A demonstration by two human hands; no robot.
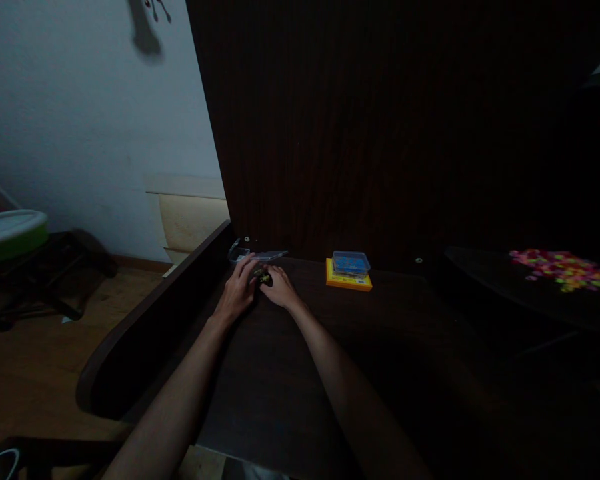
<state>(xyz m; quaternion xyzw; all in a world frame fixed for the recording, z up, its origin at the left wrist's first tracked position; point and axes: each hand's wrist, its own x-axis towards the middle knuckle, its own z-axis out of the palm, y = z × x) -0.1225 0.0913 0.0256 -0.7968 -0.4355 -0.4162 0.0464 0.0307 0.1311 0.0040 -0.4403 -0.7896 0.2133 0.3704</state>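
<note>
My left hand (pixel 237 291) rests on the dark wooden surface, its fingers stretched forward and slightly curved. Close beside it, my right hand (pixel 281 291) faces inward with bent fingers and the thumb apart from them. Between the two hands lies a small cluster of yellow-green bits (pixel 263 275), too small and dim to name; both hands cup around it. Just beyond my left fingertips stands a small clear plastic box (pixel 239 254) with its lid raised. A flat transparent piece (pixel 273 255), like another lid, lies behind the hands.
To the right, a clear case with blue contents (pixel 351 262) sits on a yellow box (pixel 349 284). Farther right is a heap of pink and yellow pieces (pixel 565 268). A raised wooden side edge (pixel 155 327) borders the left, and a tall dark panel (pixel 360 133) rises behind.
</note>
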